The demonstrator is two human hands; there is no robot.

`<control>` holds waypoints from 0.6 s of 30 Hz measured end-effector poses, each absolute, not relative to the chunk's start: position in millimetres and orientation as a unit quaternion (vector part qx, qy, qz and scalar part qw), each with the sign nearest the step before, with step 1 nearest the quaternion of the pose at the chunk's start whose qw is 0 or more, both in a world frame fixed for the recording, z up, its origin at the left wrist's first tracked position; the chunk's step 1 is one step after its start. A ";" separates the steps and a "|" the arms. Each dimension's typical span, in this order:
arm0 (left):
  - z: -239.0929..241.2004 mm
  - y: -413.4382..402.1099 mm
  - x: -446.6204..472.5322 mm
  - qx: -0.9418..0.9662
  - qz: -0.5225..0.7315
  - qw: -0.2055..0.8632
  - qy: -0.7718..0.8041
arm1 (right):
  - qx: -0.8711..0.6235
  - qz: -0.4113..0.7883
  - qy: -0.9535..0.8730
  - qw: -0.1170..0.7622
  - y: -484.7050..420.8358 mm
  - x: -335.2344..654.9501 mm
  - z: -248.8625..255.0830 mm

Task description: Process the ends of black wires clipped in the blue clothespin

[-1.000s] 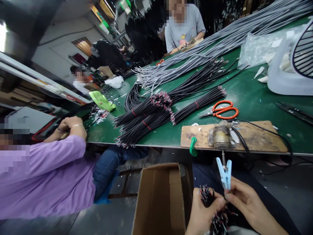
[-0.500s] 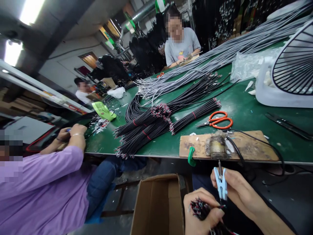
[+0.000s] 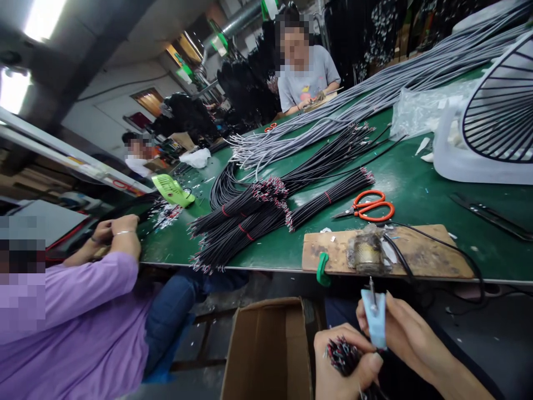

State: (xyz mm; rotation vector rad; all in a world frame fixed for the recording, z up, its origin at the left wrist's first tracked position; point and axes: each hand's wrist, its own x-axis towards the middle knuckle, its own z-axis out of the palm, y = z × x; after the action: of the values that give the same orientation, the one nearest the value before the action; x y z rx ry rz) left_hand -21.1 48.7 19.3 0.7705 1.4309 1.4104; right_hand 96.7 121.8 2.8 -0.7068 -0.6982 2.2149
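Observation:
My left hand [image 3: 343,355] is closed around a bundle of black cables [image 3: 343,354], whose thin stripped wire ends in red, white and black point up out of the fist. Beside it, my right hand [image 3: 410,333] has its thumb and fingers curled round a light blue clothes peg [image 3: 376,319], which looks slightly smeared. A thin metal shaft [image 3: 372,284] runs from the peg up to a small cylindrical motor [image 3: 368,251]. The motor sits on a wooden board [image 3: 428,253] at the table edge, held by a green clamp [image 3: 322,270]. The peg's lower end, near my left thumb, is partly hidden.
On the green table [image 3: 416,194] lie tied black cable bundles [image 3: 233,228], grey cables [image 3: 300,136], orange-handled scissors [image 3: 372,206] and a white fan [image 3: 453,144]. A cardboard box [image 3: 266,350] stands below. One co-worker [image 3: 83,311] sits left, another [image 3: 310,72] opposite.
The peg has turned about its length: its two crossed arms showed before, now a broad flat face. Both hands stay almost in place; the view has shifted slightly.

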 end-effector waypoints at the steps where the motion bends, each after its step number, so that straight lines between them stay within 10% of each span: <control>1: 19.5 48.5 -21.2 0.316 0.576 0.473 0.586 | -0.271 0.859 -0.262 0.347 122.0 98.4 -1.1; 18: -1.3 24.2 -10.4 0.287 0.527 0.449 0.662 | -0.302 0.485 -0.733 0.370 100.3 125.7 9.9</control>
State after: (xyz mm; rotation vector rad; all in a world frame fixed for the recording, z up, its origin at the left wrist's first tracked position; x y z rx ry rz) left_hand -10.4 24.2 -1.3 0.7091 1.6379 1.3047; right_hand 125.7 100.3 9.9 -0.7756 -1.8796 1.2439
